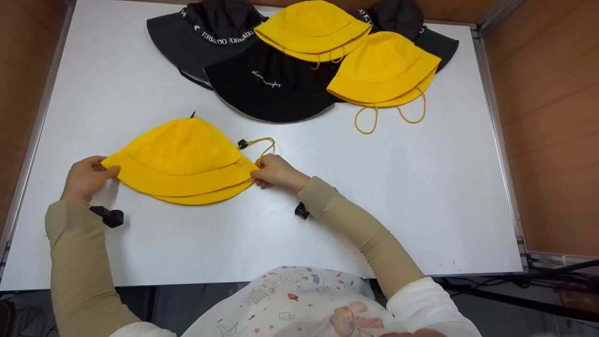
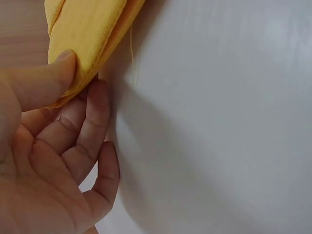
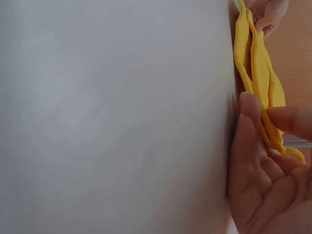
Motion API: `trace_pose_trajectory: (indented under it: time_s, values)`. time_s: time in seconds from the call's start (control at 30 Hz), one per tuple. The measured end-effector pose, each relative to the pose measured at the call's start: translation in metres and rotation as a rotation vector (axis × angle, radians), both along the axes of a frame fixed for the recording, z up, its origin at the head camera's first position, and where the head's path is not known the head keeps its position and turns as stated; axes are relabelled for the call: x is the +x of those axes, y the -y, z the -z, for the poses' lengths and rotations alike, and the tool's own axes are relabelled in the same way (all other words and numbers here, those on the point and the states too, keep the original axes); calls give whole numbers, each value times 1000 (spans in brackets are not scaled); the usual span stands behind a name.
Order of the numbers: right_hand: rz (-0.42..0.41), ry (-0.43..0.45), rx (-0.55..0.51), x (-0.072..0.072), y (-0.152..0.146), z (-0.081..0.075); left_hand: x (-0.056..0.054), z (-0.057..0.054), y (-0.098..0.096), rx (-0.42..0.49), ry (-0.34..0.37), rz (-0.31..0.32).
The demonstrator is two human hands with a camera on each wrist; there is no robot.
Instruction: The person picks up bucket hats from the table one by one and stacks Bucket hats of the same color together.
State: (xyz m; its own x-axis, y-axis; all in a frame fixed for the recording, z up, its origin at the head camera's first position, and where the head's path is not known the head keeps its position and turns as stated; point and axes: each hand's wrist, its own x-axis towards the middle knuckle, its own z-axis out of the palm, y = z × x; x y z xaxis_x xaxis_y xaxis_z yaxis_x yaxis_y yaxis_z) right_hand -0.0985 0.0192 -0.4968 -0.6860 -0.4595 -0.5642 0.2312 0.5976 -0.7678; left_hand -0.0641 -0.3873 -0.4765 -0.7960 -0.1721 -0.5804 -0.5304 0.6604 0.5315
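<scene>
Though wide, yellow hat [image 1: 182,161] between fingers [image 2: 96,109]

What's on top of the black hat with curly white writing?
A yellow hat lies on the upper right of the black hat; another yellow hat overlaps its right edge. Parts beneath are hidden.

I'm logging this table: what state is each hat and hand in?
Held yellow hat, flattened
Left hand, pinching its left end
Right hand, pinching its right end
Upper yellow hat, flattened, overlapping others
Right yellow hat, flattened, overlapping others
Black script hat, partly covered
Left banded hat, partly covered
Right banded hat, partly covered
</scene>
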Motion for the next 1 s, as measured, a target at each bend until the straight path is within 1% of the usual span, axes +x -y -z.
trace_pose_trajectory:
  time_s: [0.17,0.23,0.3,0.47,0.53,0.7,0.77,0.87,0.93,1.0]
  values:
    - [12,18,-30,-11,-3,3,-4,0,-2,-25,-19,-6]
    - [8,29,-36,-14,-3,4,-5,0,-3,-35,-27,-21]
    - [7,42,-38,-16,-3,6,-5,1,-4,-41,-37,-41]
    - [16,80,-44,-17,-4,8,-7,3,-9,-59,-39,-63]
    - [41,109,-50,-18,-6,8,-8,2,-11,-67,-38,-63]
    - [102,162,-53,-22,-15,7,-11,-1,-17,-65,-44,-86]
    - [107,165,-52,-23,-20,6,-12,-4,-20,-57,-51,-114]
    - [123,167,-58,-26,-29,3,-15,-10,-28,-40,-86,-175]
    - [138,158,-63,-28,-38,0,-17,-16,-36,-22,-126,-224]
    - [163,145,-71,-29,-49,-2,-19,-22,-46,6,-184,-264]
